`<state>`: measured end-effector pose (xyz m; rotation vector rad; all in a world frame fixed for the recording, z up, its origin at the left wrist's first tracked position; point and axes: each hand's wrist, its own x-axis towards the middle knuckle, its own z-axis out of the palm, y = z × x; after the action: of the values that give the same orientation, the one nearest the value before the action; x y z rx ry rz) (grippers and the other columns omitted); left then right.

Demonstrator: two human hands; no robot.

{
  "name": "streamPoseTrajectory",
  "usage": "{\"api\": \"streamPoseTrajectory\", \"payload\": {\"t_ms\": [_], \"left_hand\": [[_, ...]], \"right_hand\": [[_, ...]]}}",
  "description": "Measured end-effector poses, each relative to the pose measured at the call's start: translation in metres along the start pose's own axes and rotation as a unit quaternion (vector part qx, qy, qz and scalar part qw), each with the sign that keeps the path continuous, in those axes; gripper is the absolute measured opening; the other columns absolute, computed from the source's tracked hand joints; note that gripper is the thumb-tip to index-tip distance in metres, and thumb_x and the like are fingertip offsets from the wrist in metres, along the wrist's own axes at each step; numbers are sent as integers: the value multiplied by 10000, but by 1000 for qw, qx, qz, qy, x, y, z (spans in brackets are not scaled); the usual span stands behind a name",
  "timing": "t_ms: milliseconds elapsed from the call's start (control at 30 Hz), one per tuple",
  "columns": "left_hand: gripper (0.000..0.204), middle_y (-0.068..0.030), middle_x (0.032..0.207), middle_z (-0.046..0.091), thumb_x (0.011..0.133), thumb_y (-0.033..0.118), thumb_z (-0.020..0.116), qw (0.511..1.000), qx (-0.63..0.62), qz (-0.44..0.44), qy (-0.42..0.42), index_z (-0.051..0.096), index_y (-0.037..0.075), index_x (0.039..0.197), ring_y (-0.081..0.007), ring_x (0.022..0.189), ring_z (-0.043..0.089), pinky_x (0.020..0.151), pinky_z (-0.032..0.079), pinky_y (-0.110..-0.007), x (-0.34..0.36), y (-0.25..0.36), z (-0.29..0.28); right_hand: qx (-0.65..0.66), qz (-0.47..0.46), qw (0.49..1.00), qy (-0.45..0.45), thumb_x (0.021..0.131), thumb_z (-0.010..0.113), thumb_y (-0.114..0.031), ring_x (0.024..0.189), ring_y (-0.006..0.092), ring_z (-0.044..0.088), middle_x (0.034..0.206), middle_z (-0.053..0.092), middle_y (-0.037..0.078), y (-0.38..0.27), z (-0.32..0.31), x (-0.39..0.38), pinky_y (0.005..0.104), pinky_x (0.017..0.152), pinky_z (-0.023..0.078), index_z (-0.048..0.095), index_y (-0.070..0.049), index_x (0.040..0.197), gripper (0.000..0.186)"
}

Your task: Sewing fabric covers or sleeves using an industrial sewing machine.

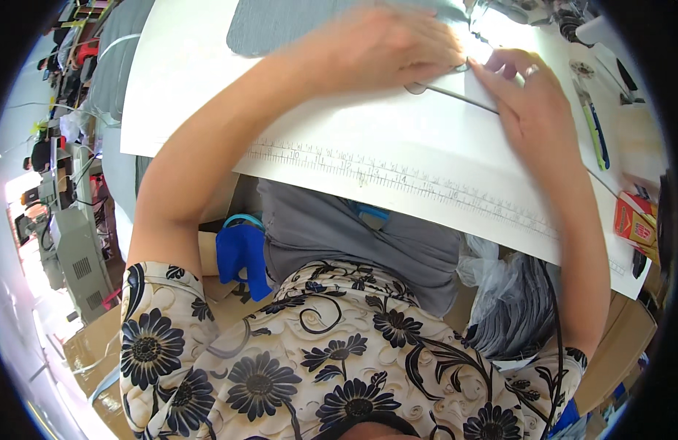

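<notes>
Grey fabric is lying on the white counter at the frame's upper middle. The left hand is reaching over it; the right hand is curling nearby, upper right. Whether either hand's fingers are gripping, I cannot tell.

Bright overall, glare blown out at upper right.
Left hand motion-blurred; far left washes out; fisheye bends edges, black rim.

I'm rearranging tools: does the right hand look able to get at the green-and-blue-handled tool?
Probably yes: the green-and-blue-handled tool lies just right of the right hand, with only white table showing between them. The hand looks occupied, so may need freeing first.
</notes>
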<state>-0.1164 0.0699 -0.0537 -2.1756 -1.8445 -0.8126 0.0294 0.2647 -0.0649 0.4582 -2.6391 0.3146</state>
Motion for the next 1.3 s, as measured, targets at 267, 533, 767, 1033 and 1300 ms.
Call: {"api": "streamPoseTrajectory", "payload": {"t_ms": [267,533,767,1033,1300], "left_hand": [[112,-204,949,700,828,55,650,989,70,-98,-89,670,-55,823,-340,997,675,927,520,-407,14,-18,-1],[174,-229,894,687,848,94,624,990,26,-131,-54,644,-55,761,-353,822,694,711,541,-414,18,-18,2],[188,-186,794,693,837,165,647,977,14,-162,-136,731,16,914,-323,653,671,622,523,-379,28,-13,-16],[253,-189,1051,701,775,87,675,979,126,-111,-114,693,-41,993,-321,1006,664,941,491,-397,31,27,-14],[270,-178,1103,686,811,88,667,998,59,-30,-4,666,-15,1061,-304,1109,634,978,475,-436,19,8,-4]], "right_hand": [[8,67,998,-8,853,541,-12,965,238,613,1083,615,84,6,11,-2,335,851,495,696,-110,1155,353],[44,100,994,2,854,542,-20,988,238,628,1116,626,88,11,12,-7,318,872,497,697,-104,1148,343],[21,100,995,0,862,553,-23,961,231,620,1106,612,78,-3,15,-14,325,848,504,676,-134,1198,374],[-81,62,994,39,851,616,-69,870,213,603,989,611,28,-15,9,-22,356,763,517,696,-130,1096,265],[-85,73,994,18,844,608,-48,850,212,598,957,586,23,-19,1,-15,354,758,518,688,-137,1110,292]]}}
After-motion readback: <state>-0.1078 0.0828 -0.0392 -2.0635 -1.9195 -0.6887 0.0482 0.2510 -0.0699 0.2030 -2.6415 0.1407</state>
